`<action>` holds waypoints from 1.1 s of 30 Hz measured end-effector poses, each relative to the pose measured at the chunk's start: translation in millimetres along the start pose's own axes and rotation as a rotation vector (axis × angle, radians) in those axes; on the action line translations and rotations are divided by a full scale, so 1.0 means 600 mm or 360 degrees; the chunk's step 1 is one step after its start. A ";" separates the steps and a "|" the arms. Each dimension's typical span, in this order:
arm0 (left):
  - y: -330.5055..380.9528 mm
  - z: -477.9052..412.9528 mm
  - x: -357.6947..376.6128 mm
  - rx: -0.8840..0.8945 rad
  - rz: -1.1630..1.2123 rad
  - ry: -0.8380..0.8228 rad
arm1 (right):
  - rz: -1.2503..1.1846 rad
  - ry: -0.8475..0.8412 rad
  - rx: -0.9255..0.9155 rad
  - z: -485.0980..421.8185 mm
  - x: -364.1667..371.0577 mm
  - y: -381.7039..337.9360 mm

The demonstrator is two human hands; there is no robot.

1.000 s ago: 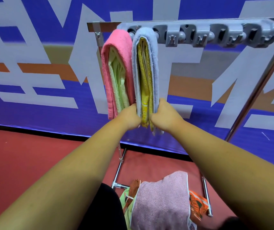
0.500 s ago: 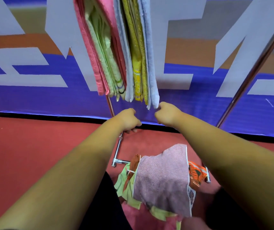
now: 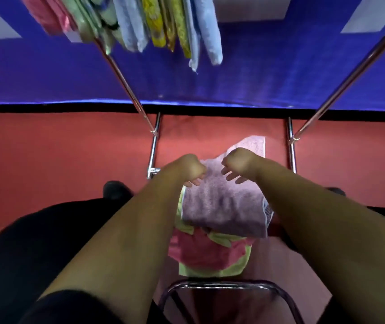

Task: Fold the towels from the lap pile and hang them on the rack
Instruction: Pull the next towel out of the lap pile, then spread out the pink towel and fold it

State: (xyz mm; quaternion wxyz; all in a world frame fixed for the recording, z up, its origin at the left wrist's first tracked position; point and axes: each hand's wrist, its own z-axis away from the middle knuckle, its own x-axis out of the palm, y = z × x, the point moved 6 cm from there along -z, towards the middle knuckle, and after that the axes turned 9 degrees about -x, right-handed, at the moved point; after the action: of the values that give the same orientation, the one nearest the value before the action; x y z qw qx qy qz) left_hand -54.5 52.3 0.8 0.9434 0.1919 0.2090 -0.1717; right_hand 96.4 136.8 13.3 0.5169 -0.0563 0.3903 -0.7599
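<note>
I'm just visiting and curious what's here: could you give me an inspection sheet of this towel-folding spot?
Surface: red floor.
Job's things: mauve terry towel on top, pink and lime-green towels beneath; folded pink, green, blue and yellow towels hang up top by the chrome tube rack.
Clutter: nothing seen.
Hands: left hand fingers curled at the mauve towel's far edge, grip unclear; right hand fingers loose above it.
Cables: nothing seen.
Surroundings: blue banner wall; chrome chair frame below.

hung towels [image 3: 128, 26]: tops cut off; blurred | left hand [image 3: 188, 168]: fingers mostly hidden
</note>
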 end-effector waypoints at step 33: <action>-0.121 -0.148 0.146 -0.0260 0.0406 0.0192 | 0.1069 -0.0672 0.0021 -0.065 0.127 0.162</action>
State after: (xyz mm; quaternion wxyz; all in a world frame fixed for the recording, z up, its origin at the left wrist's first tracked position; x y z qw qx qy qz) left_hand -38.1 6.7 -135.4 0.9558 0.1495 0.2523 -0.0211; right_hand 114.6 78.6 -101.0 0.8059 -0.0771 0.2671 -0.5227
